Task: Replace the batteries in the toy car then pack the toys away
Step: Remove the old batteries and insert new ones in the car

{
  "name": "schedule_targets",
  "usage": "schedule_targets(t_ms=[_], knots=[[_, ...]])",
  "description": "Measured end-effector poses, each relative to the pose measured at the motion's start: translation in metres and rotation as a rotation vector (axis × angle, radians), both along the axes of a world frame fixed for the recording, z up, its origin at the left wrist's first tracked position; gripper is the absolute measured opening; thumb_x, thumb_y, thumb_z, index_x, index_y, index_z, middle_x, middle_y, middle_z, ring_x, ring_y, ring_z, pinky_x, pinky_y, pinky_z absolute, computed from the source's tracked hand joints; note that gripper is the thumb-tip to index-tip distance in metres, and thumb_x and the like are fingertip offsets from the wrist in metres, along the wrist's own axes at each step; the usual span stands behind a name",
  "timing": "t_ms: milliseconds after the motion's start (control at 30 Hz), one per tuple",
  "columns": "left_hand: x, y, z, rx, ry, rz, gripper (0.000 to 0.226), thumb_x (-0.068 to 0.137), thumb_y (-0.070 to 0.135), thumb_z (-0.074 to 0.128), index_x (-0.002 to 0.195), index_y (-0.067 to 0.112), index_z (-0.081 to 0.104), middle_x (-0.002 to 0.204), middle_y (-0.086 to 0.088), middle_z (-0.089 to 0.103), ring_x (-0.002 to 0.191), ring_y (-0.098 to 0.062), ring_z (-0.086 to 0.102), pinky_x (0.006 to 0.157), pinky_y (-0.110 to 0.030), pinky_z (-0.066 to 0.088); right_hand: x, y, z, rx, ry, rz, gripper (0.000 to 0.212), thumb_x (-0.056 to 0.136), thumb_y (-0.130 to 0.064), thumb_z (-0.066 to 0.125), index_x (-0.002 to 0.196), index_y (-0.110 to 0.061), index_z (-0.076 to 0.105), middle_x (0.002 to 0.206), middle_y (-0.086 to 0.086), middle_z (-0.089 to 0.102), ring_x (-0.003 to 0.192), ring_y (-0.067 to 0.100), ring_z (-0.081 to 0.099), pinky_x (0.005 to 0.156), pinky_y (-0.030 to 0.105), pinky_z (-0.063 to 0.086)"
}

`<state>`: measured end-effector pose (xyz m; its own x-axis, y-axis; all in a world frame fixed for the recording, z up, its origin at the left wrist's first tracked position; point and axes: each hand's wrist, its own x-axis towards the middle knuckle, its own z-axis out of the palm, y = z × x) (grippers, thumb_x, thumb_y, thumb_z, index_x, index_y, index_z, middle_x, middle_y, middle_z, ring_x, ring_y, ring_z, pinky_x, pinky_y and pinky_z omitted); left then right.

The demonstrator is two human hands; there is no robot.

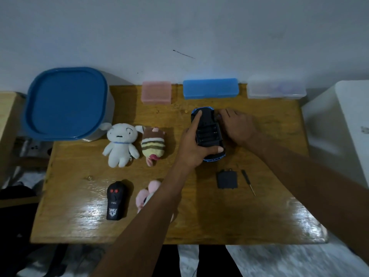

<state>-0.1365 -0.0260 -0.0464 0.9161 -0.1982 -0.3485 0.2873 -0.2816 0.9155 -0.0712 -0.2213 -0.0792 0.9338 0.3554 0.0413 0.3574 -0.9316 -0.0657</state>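
On table: toy car (207, 134) upturned, battery bay open; left hand (192, 145) gripping it; right hand (237, 124) grip unclear

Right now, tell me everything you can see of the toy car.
The toy car lies upside down on the wooden table, its black plastic underside up and a blue body showing at both ends. Its battery compartment is open; whether cells sit in it I cannot tell. The left hand grips it, forefinger stretched along the underside, thumb across the near end. The right hand touches its right side.
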Motion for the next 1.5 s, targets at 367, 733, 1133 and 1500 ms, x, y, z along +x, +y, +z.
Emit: schedule_targets(t_ms=[367,733,1133,1500], knots=[[0.005,0.007,0.034,-0.099,0.009,-0.009,0.119,0.073,0.008,0.09,0.162,0.032,0.015,0.144,0.008,0.052,0.129,-0.012,0.054,0.101,-0.023,0.052,-0.024,0.015,0.08,1.525,0.617,-0.909,0.027,0.102,-0.037,0.056,0.093,-0.012,0.057,0.077,0.001,0.05,0.044,0.008,0.034,0.038,0.019,0.026],[0.003,0.007,0.08,-0.086,-0.146,-0.121,0.111,0.079,0.005,0.085,0.163,0.026,0.015,0.155,0.001,0.04,0.13,-0.007,0.043,0.087,0.0,0.044,-0.052,0.038,0.159,1.452,0.515,-0.733,0.028,0.097,-0.035,0.065,0.097,-0.007,0.061,0.077,0.009,0.062,0.043,0.013,0.03,0.039,0.021,0.025],[-0.007,0.019,0.082,-0.115,-0.119,-0.134,0.111,0.072,-0.003,0.087,0.16,0.031,0.028,0.158,-0.002,0.039,0.136,-0.02,0.046,0.087,-0.007,0.05,-0.067,0.053,0.163,0.788,0.299,-0.577,0.016,0.09,-0.024,0.073,0.095,-0.022,0.058,0.093,0.002,0.072,0.088,0.014,0.068,0.066,0.021,0.049],[-0.014,0.03,0.081,-0.134,-0.092,-0.092,0.111,0.07,0.005,0.091,0.157,0.038,0.031,0.156,0.0,0.042,0.141,-0.024,0.043,0.108,-0.048,0.05,-0.073,0.061,0.163,0.733,0.151,-0.58,0.02,0.091,-0.027,0.072,0.106,-0.013,0.069,0.099,0.002,0.066,0.086,0.016,0.061,0.063,0.016,0.041]])
